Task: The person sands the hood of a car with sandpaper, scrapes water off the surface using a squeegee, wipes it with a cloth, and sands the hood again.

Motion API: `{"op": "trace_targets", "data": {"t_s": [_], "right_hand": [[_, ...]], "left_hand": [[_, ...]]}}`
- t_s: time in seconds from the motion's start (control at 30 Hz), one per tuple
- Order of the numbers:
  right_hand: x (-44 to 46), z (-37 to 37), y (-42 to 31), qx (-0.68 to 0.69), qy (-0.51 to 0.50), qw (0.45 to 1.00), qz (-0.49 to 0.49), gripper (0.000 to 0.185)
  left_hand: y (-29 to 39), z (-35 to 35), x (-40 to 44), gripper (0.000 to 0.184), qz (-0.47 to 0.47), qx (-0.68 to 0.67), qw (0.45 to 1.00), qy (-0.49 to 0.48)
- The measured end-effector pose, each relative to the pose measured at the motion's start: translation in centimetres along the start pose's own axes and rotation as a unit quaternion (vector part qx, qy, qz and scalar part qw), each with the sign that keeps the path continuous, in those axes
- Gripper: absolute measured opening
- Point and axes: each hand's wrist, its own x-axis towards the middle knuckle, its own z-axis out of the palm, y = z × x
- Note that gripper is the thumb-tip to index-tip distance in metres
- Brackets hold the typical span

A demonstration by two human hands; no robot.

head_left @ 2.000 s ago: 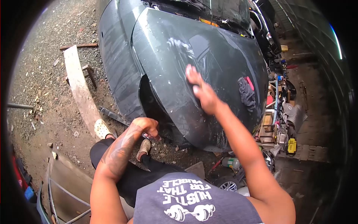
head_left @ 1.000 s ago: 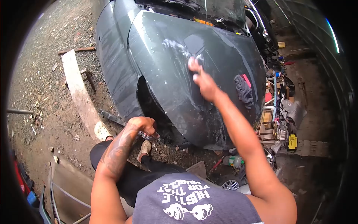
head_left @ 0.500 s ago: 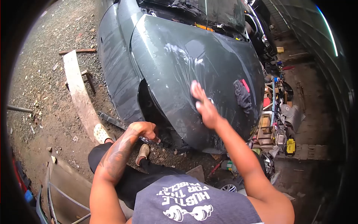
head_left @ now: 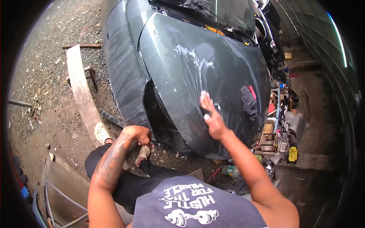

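**Your left hand (head_left: pixel 137 135) was bent, your right hand (head_left: pixel 214 118) flat on the hood (head_left: pixel 171 76)**

At the left, you had gravel ground (head_left: pixel 42 76), where a long pale board (head_left: pixel 80 87) ran from far to near beside a small wooden stand (head_left: pixel 92 79). A pale shoe (head_left: pixel 102 133) was at the board's near end. Right of it, your left hand hung near the near end of the car's fender (head_left: pixel 121 72), its fingers curled inward; whether they held anything could not be told. Your second shoe (head_left: pixel 143 154) was just beyond, on the ground.

A dark gap (head_left: pixel 156 108) stood between the fender and the hood. The hood filled the middle, with white smears (head_left: pixel 184 50) on its far half. Your right hand lay on the near half, fingers stretched long and side by side, pointing away from you, the thumb apart; what was under the palm was hidden.

Near you, past the hood's near edge, lay a bottle (head_left: pixel 228 170). On the hood's right part sat a crumpled grey cloth (head_left: pixel 249 105) with something pink (head_left: pixel 252 91) against it. Farther right, you had mixed clutter (head_left: pixel 279 117), a yellow object (head_left: pixel 292 154) at its near end.
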Motion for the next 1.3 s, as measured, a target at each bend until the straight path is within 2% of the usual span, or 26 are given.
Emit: {"op": "trace_targets", "data": {"t_s": [0.03, 0.07, 0.1, 0.13, 0.17, 0.2, 0.23, 0.27, 0.33, 0.43, 0.47, 0.5, 0.53, 0.6, 0.63, 0.67, 0.77, 0.83, 0.93, 1.0, 1.17, 1.23, 1.3], "right_hand": [[1.9, -0.5, 0.7, -0.015, 0.009, 1.0, -0.012, 0.066], [5.8, -1.8, 2.1, -0.032, 0.015, 0.999, -0.029, 0.065], [10.5, -3.0, 3.5, -0.063, 0.029, 0.997, -0.036, 0.063], [13.1, -3.4, 4.4, -0.092, 0.039, 0.994, -0.039, 0.062], [12.9, -2.9, 4.6, -0.088, 0.033, 0.995, -0.038, 0.062], [12.6, -2.6, 4.8, -0.082, 0.028, 0.995, -0.043, 0.061], [11.9, -2.5, 4.8, -0.079, 0.027, 0.995, -0.046, 0.06], [8.7, -1.6, 2.6, 0.005, 0.023, 0.999, -0.044, 0.06], [2.5, -0.2, -1.0, 0.031, 0.002, 0.999, -0.015, 0.06], [2.6, 0.0, 0.3, 0.006, 0.008, 0.999, -0.038, 0.06], [5.8, -1.1, 1.5, 0.003, 0.01, 0.998, -0.057, 0.059], [9.0, -2.1, 2.9, -0.013, 0.015, 0.999, -0.04, 0.058], [11.6, -2.8, 4.4, -0.034, 0.002, 0.998, -0.043, 0.058], [12.6, -1.9, 4.1, -0.087, 0.031, 0.995, -0.048, 0.059], [11.1, -1.2, 3.5, -0.041, 0.019, 0.997, -0.062, 0.06], [7.7, -0.3, 2.7, 0.008, 0.012, 0.997, -0.072, 0.06], [0.2, 0.6, -2.2, 0.007, -0.005, 1.0, -0.027, 0.061], [3.2, 0.1, -0.3, 0.0, -0.01, 0.999, -0.037, 0.06], [12.4, -1.7, 3.3, -0.009, -0.01, 0.999, -0.044, 0.06], [14.3, -1.5, 3.9, -0.009, -0.011, 0.999, -0.052, 0.059], [1.9, 0.4, -0.2, 0.03, 0.004, 0.999, -0.043, 0.058], [2.1, 0.4, 0.2, 0.03, 0.005, 0.999, -0.04, 0.058], [6.7, -0.4, 2.6, 0.027, 0.009, 0.998, -0.051, 0.058]], "left_hand": [[0.2, 0.5, 0.0, 0.039, 0.005, 0.023, 1.0, 0.012], [-0.2, 0.2, 0.7, 0.037, -0.023, 0.059, 0.998, -0.017], [-1.8, -0.4, 2.8, 0.036, -0.071, 0.133, 0.986, -0.074], [-4.6, -1.3, 6.4, 0.034, -0.134, 0.265, 0.941, -0.16], [-9.0, -2.0, 11.6, 0.033, -0.207, 0.434, 0.833, -0.274], [-11.3, -2.3, 13.7, 0.031, -0.224, 0.484, 0.785, -0.316], [-12.6, -2.5, 14.7, 0.03, -0.23, 0.501, 0.763, -0.336], [-13.1, -2.9, 15.0, 0.028, -0.229, 0.511, 0.752, -0.349], [-12.3, -3.6, 14.6, 0.026, -0.213, 0.513, 0.75, -0.36], [-8.4, -2.5, 13.9, 0.022, -0.075, 0.428, 0.832, -0.345], [-6.7, -0.8, 13.7, 0.02, 0.004, 0.306, 0.907, -0.288], [-3.3, 1.0, 13.2, 0.026, 0.008, 0.284, 0.922, -0.263], [0.6, 3.2, 11.7, 0.03, 0.055, 0.241, 0.937, -0.246], [5.6, 5.2, 9.2, 0.026, 0.218, 0.154, 0.91, -0.318], [6.9, 6.3, 7.9, 0.029, 0.371, 0.077, 0.863, -0.335], [8.0, 6.8, 6.7, 0.036, 0.44, 0.033, 0.822, -0.359], [10.3, 5.3, 3.1, 0.032, 0.546, 0.022, 0.746, -0.38], [10.3, 5.2, 1.5, 0.029, 0.579, 0.038, 0.739, -0.341], [10.1, 6.1, 0.0, 0.026, 0.612, 0.068, 0.731, -0.293], [9.8, 7.0, -0.3, 0.024, 0.628, 0.083, 0.727, -0.266], [9.3, 7.1, -0.5, 0.021, 0.65, 0.096, 0.71, -0.252], [9.2, 7.0, -1.1, 0.02, 0.658, 0.109, 0.707, -0.232], [9.1, 7.2, -1.5, 0.02, 0.667, 0.129, 0.705, -0.205]]}}
